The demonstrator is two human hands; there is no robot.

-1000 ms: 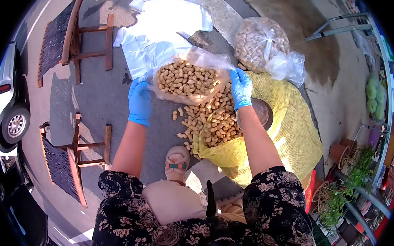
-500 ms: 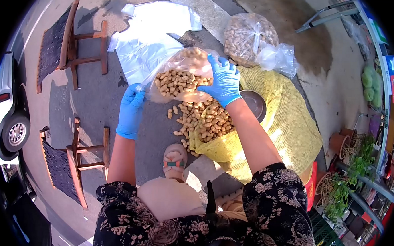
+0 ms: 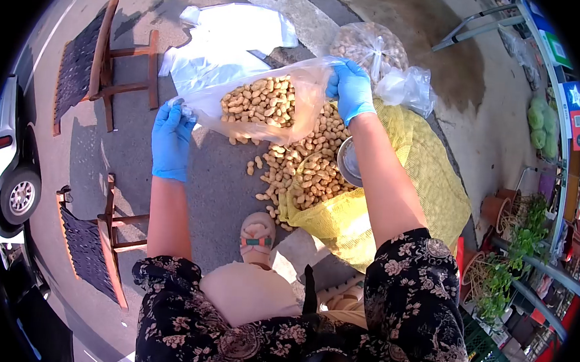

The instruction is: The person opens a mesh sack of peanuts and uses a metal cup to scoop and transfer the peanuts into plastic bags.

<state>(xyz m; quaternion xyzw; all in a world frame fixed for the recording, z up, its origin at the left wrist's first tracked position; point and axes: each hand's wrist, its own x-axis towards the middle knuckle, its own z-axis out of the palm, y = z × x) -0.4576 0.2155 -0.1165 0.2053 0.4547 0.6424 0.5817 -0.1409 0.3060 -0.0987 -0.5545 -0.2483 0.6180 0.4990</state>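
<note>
A clear plastic bag point(image 3: 311, 97) with peanuts point(image 3: 260, 101) inside is stretched between my two blue-gloved hands. My left hand point(image 3: 172, 135) is closed on its bunched left edge. The upper right edge is pinched in my right hand point(image 3: 352, 89). Below the bag, loose peanuts point(image 3: 316, 172) spill from the mouth of a yellow mesh sack point(image 3: 428, 168). Partly hidden by my right forearm, a round metal bowl point(image 3: 349, 161) rests on the sack.
Behind my right hand sits a tied bag of peanuts point(image 3: 369, 47). White plastic bags point(image 3: 239, 31) lie on the pavement beyond. Two wooden folding stools point(image 3: 103, 60) stand at left, near a parked vehicle point(image 3: 9, 160). Potted plants point(image 3: 512, 258) and a metal rack are at right.
My right hand has gone from the bag's opening to its upper right edge and closed there. My left hand has moved left and slightly down. The bag is pulled wider and looks raised.
</note>
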